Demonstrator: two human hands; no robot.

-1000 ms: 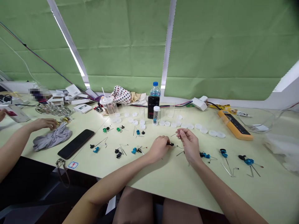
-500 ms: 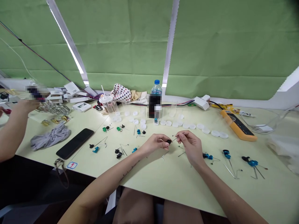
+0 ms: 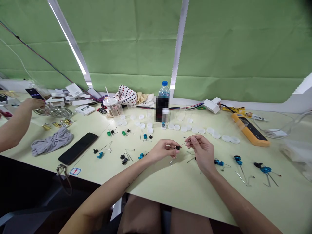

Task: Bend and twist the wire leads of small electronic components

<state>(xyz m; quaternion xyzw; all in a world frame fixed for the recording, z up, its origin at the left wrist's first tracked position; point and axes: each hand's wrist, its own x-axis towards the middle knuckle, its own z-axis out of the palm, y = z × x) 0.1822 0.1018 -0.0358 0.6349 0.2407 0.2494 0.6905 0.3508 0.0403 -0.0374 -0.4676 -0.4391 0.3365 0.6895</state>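
Near the middle of the table, my left hand (image 3: 165, 149) pinches a small black part (image 3: 178, 148) between thumb and fingers. A thin metal rod (image 3: 184, 143) runs from beside that part to my right hand (image 3: 201, 152), whose thumb and index finger are closed on it. Whether the rod's tip sits in the black part, I cannot tell. On the table below my hands lies a small bent metal key (image 3: 171, 162). A blue part (image 3: 141, 156) lies left of my left hand, and blue fittings (image 3: 218, 162) lie just right of my right wrist.
Several small sets of blue, green and black parts lie across the table (image 3: 165, 185). Behind them are white round caps (image 3: 184, 129) and a blue-capped bottle (image 3: 164, 91). A phone (image 3: 78, 149) and grey cloth (image 3: 52, 141) lie left; an orange power strip (image 3: 251, 130) right. A co-worker's arm (image 3: 14, 130) reaches in.
My right hand has shifted slightly right, leaving more of the rod showing between my hands. My left hand keeps the black part almost in place. The co-worker's arm has risen a little.
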